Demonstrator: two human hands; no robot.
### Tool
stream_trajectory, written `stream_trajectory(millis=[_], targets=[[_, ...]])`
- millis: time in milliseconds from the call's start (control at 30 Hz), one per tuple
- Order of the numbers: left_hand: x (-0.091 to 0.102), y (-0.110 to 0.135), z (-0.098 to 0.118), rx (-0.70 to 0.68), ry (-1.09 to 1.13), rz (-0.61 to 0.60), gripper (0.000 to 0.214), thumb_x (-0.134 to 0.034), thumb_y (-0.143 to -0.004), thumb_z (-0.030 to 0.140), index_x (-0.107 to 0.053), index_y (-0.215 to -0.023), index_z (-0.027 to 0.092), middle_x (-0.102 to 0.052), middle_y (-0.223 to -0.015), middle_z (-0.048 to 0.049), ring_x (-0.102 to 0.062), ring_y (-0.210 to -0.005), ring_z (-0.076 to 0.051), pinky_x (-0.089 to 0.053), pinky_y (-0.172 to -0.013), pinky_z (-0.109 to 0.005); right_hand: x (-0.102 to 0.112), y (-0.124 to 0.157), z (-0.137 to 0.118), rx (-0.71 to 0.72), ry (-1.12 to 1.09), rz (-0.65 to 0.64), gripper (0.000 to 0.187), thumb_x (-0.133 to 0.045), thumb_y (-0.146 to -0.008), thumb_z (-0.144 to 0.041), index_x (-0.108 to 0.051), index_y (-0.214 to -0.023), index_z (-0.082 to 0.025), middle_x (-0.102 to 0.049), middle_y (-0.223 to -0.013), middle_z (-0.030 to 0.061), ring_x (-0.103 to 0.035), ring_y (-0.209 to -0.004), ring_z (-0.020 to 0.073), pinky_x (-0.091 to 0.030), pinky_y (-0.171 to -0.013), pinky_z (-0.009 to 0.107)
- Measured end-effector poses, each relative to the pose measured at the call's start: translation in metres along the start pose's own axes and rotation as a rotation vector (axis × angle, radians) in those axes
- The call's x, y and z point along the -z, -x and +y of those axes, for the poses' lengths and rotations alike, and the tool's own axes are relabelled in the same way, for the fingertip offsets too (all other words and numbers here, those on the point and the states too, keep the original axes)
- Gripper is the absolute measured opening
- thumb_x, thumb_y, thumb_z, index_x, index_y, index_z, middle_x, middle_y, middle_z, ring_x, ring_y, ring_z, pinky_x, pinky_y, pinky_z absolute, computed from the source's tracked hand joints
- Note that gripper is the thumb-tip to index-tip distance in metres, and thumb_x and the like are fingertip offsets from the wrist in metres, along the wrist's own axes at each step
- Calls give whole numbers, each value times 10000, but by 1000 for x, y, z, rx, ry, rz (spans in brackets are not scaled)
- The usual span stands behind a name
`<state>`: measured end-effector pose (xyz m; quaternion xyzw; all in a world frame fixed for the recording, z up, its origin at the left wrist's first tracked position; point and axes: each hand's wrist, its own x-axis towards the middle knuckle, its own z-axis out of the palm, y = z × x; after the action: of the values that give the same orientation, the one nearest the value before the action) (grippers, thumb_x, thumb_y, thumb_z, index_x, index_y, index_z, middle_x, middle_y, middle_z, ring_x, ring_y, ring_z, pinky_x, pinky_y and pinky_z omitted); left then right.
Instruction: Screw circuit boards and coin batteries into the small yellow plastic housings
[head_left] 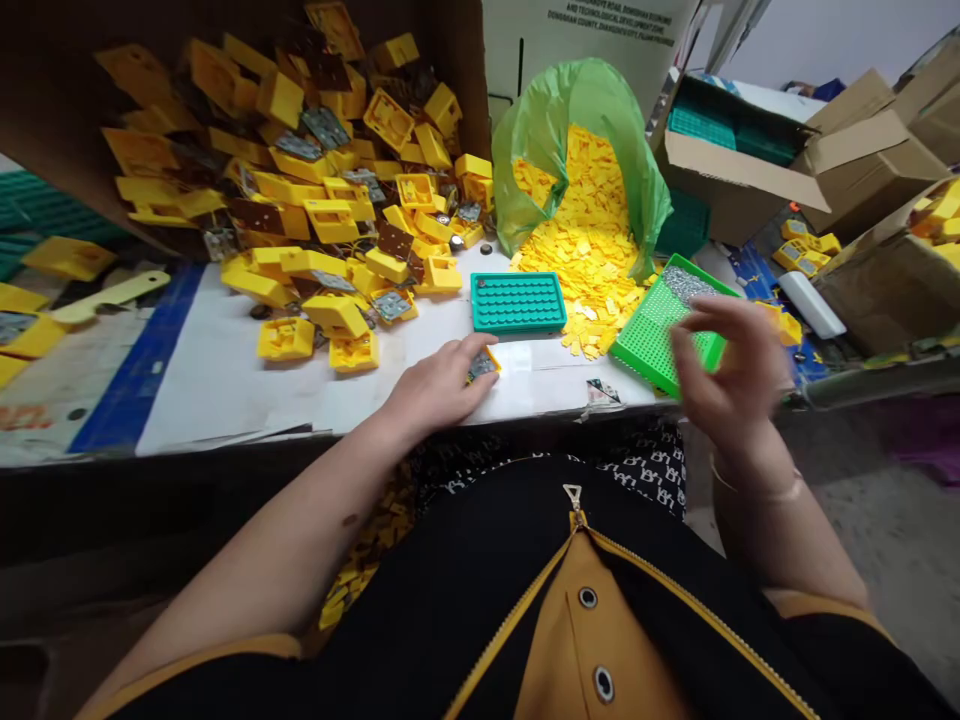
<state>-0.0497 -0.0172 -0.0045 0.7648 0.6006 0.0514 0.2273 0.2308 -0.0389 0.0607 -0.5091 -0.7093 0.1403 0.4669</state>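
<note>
My left hand [448, 383] rests on the white worktop, thumb and fingers closed around a small yellow plastic casing [493, 362] with a grey part inside. Most of that casing is hidden by the hand. Just beyond it lies a teal tray [517, 303] with rows of scalloped slots and one small dark round piece in its corner. My right hand [739, 365] is raised over the near right side of a bright green perforated basket [651, 335], fingers bent and smeared by motion. Small silvery metal pieces [686, 285] are heaped at the basket's far end.
A large pile of yellow casings [322, 215] spills from a brown carton on the left. Flat yellow pieces [581, 220] pour from a green plastic bag [517, 140]. Cardboard boxes [739, 170] stand at the right, near a white cylindrical object [812, 305].
</note>
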Motion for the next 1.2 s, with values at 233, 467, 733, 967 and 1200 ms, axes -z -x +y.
stream_trajectory(millis=[233, 467, 733, 967, 1200], targets=[[3, 1, -10, -55, -156, 26, 544, -510, -852, 475, -560, -1282, 145, -575, -1097, -178, -582, -1056, -379, -496, -847, -501, -153, -89, 17, 218, 539, -648, 307, -432, -929, -209, -686, -1092, -158, -658, -1050, 138, -606, -948, 251, -413, -754, 340], [-11, -2, -34, 103, 1266, 17, 506, -685, -769, 453, -588, -1199, 205, -630, -1026, -63, -653, -853, -187, -533, -838, -373, -194, -105, 29, 227, 596, -719, 324, -410, -932, -195, -712, -1033, -137, -653, -1025, 146, -580, -960, 258, -391, -800, 347], [-23, -4, -23, 259, 2055, -35, 396, -646, -860, 317, -564, -1234, 219, -698, -1025, -58, -710, -919, -190, -564, -861, -317, -180, -89, 21, 33, 220, -540, 185, -541, -869, -199, -712, -878, -127, -661, -896, 96, -575, -859, 192, -422, -794, 327], [-34, -8, -22, 175, 2084, 45, 302, -712, -816, 218, -680, -1115, 246, -716, -1071, -17, -678, -988, -132, -560, -888, -267, -165, -35, -7, -645, -562, -683, 287, -736, -670, -412, -619, -732, -157, -637, -697, 4, -565, -641, 116, -454, -620, 269], [-32, -6, -23, 207, 2030, 2, 335, -693, -836, 274, -655, -1167, 240, -697, -1146, -51, -688, -993, -174, -570, -891, -335, -167, -29, 2, -531, -489, -486, 311, -712, -717, -446, -545, -720, -184, -528, -636, -41, -473, -574, 88, -398, -553, 249]])
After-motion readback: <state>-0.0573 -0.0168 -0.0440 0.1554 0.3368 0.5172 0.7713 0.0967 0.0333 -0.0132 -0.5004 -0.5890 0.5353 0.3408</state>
